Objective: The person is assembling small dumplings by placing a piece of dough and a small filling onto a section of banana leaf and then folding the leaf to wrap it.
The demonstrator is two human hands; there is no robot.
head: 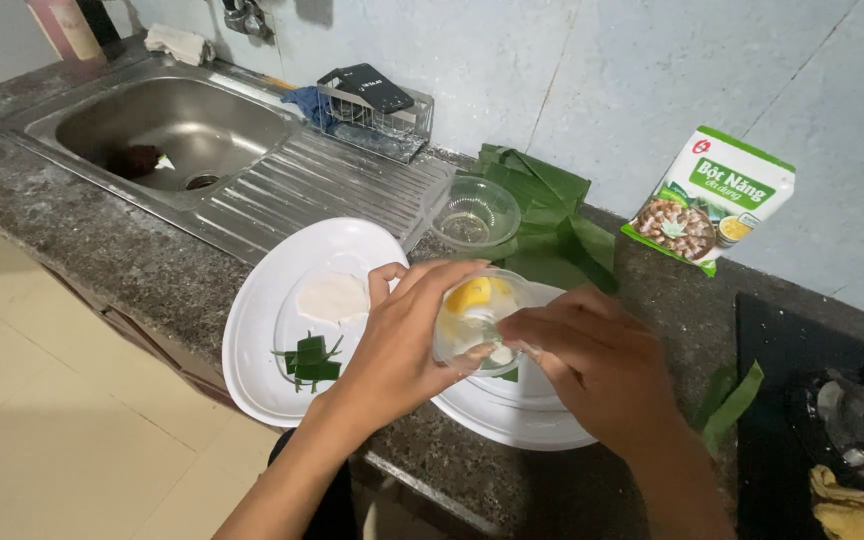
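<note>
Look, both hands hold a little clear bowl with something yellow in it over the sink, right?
Not quite. The left hand and right hand do hold the clear bowl with something yellow inside, but over the white plates on the counter, not over the sink, which is farther off to the left. The head view shows it.

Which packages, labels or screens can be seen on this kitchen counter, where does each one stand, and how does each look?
Food packet: leans on the wall at the right, behind the counter; flat pouch, white and green, with a food picture.
Dark flat device: lies on the wire rack beside the sink; black, rectangular; cannot tell if it has a screen.
</note>
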